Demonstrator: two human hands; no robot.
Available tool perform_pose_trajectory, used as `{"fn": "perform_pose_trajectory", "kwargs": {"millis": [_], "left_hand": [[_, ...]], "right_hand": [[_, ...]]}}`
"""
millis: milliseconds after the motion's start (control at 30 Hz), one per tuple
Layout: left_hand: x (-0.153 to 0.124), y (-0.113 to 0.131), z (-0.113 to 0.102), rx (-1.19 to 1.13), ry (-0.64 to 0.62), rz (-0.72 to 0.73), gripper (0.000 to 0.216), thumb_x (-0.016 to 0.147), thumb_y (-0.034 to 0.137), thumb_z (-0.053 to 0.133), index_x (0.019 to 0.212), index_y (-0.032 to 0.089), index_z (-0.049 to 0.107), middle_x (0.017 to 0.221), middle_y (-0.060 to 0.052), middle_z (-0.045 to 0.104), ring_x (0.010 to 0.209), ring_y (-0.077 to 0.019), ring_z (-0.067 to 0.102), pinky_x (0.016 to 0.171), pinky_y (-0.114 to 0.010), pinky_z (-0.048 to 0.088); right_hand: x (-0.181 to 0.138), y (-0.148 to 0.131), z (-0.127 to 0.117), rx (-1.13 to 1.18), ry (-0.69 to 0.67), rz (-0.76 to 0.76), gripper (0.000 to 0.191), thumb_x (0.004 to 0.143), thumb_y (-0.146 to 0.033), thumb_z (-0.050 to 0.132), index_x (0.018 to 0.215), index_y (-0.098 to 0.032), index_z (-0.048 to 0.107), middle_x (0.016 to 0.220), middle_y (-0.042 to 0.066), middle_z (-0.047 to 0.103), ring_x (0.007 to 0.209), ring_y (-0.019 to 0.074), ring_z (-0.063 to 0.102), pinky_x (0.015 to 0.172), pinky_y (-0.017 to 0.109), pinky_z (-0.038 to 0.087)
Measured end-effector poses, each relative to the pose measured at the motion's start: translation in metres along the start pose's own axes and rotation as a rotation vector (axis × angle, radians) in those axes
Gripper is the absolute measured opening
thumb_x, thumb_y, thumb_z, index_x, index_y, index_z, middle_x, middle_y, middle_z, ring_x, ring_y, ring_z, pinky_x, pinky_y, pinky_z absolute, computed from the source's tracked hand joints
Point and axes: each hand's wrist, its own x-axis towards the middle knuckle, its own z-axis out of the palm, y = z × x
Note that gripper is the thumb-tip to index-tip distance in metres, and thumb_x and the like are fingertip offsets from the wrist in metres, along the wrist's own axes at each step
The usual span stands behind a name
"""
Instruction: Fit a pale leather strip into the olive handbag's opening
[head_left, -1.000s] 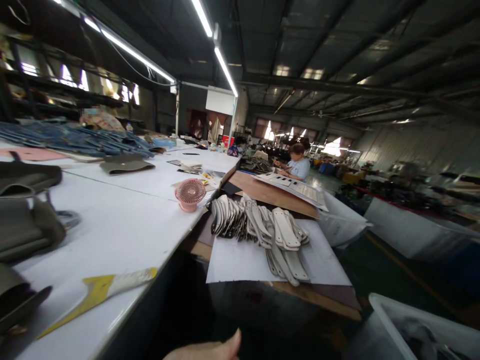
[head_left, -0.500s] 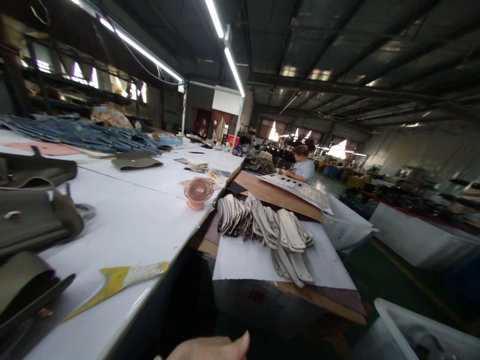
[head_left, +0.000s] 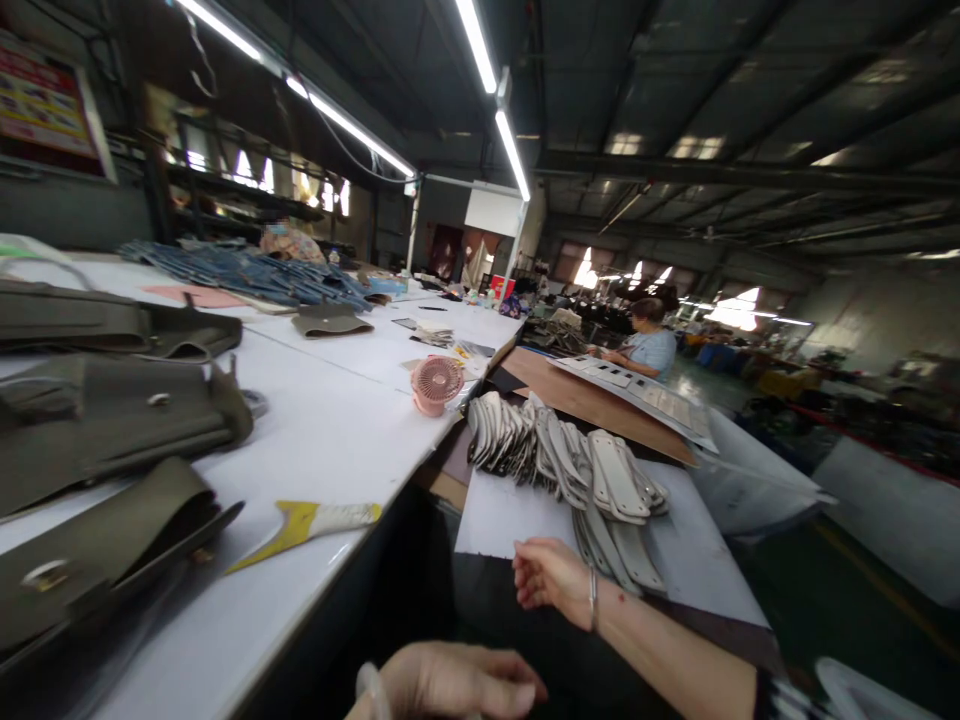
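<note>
My right hand, a thin bracelet on its wrist, hovers with loosely curled fingers over the near edge of a white sheet. It holds nothing. A fanned pile of pale flat strap pieces lies on that sheet just beyond the hand. My left hand sits low at the bottom edge, fingers curled, with a pale curved thing beside it. Whether it grips that thing is unclear.
A long white table on the left carries olive bags, a yellow-and-white offcut, a small pink fan and blue pieces. Brown cardboard lies past the straps. A seated co-worker works farther back. White bins stand right.
The view has swung left and down. My right hand and forearm have come into view and reached up to the white sheet. More of my left hand shows.
</note>
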Motion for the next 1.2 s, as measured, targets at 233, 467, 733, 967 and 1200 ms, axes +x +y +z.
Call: {"fn": "perform_pose_trajectory", "kwargs": {"millis": [233, 467, 733, 967, 1200], "left_hand": [[-0.080, 0.027, 0.019, 0.068, 0.358, -0.035, 0.106, 0.069, 0.071, 0.069, 0.151, 0.016, 0.032, 0.138, -0.015, 0.054, 0.128, -0.0308, 0.051, 0.110, -0.041, 0.035], [-0.218, -0.004, 0.096, 0.186, 1.112, -0.157, 0.046, 0.085, 0.049, 0.061, 0.119, 0.018, 0.067, 0.101, -0.006, 0.074, 0.088, -0.0220, 0.067, 0.080, -0.031, 0.051], [-0.299, -0.058, 0.166, -0.072, 1.621, -0.207, 0.047, 0.089, 0.055, 0.054, 0.115, 0.017, 0.064, 0.099, -0.006, 0.073, 0.091, -0.0232, 0.065, 0.080, -0.032, 0.049], [-0.237, -0.030, 0.096, -0.109, 1.222, 0.068, 0.058, 0.094, 0.062, 0.040, 0.130, 0.019, 0.054, 0.118, -0.010, 0.068, 0.109, -0.0237, 0.063, 0.102, -0.037, 0.044], [-0.101, 0.006, 0.015, -0.152, 0.551, 0.124, 0.087, 0.088, 0.078, 0.022, 0.150, 0.018, 0.035, 0.140, -0.013, 0.057, 0.134, -0.0269, 0.047, 0.114, -0.041, 0.029]], "right_hand": [[0.001, -0.036, 0.056, -0.241, -0.354, -0.177, 0.034, 0.075, -0.050, 0.072, 0.075, -0.018, 0.059, 0.068, 0.002, 0.064, 0.060, 0.0132, 0.063, 0.060, 0.023, 0.049], [0.004, -0.056, 0.172, -1.025, -0.626, -0.794, 0.042, 0.084, -0.057, 0.051, 0.076, -0.018, 0.064, 0.074, 0.009, 0.069, 0.069, 0.0229, 0.066, 0.066, 0.035, 0.054], [0.039, -0.090, 0.231, -1.368, -0.251, -1.045, 0.040, 0.092, -0.036, 0.058, 0.127, -0.017, 0.057, 0.135, 0.019, 0.052, 0.125, 0.0372, 0.047, 0.100, 0.057, 0.040], [0.056, -0.080, 0.192, -1.247, -0.276, -0.727, 0.033, 0.094, -0.035, 0.061, 0.121, -0.016, 0.059, 0.126, 0.009, 0.058, 0.115, 0.0252, 0.056, 0.100, 0.049, 0.046], [0.008, 0.039, 0.050, -0.480, -0.225, -0.053, 0.029, 0.100, -0.038, 0.049, 0.098, -0.012, 0.061, 0.082, 0.002, 0.064, 0.068, 0.0126, 0.062, 0.068, 0.030, 0.054]]}}
